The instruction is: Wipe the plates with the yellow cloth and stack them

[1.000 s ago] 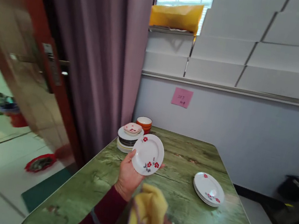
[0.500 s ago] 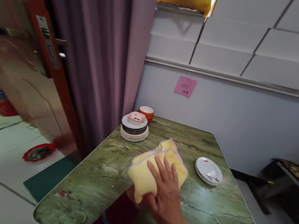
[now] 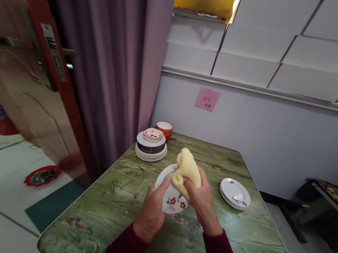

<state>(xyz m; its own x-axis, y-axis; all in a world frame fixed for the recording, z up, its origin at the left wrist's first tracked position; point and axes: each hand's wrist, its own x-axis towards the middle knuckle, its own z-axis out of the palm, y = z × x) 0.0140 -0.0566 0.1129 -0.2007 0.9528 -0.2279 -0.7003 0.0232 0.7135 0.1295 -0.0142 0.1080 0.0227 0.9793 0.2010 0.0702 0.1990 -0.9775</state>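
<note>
A white plate with red flowers [image 3: 174, 203] is held tilted above the table, its left rim gripped by my left hand [image 3: 153, 211], thumb on the face. My right hand [image 3: 203, 196] is closed around a bunched yellow cloth [image 3: 188, 169], which presses on the plate's upper right part and hides it. To the right on the table lies a small stack of similar flowered plates [image 3: 234, 193]. Farther back on the left stands a taller stack of plates [image 3: 151, 149] in white and dark tones, topped by a small pink dish [image 3: 153, 134].
Orange bowls [image 3: 164, 128] are stacked behind the tall plate stack on the green marbled table [image 3: 107, 216]. A purple curtain [image 3: 119, 56] and a wooden door [image 3: 25, 70] stand left. On the floor sits a red basin [image 3: 42, 175]. A pink note [image 3: 207, 99] is on the wall.
The cloth was spread over the plate area, hiding my left hand. Now it is bunched in my right hand, and the flowered plate and my left hand show.
</note>
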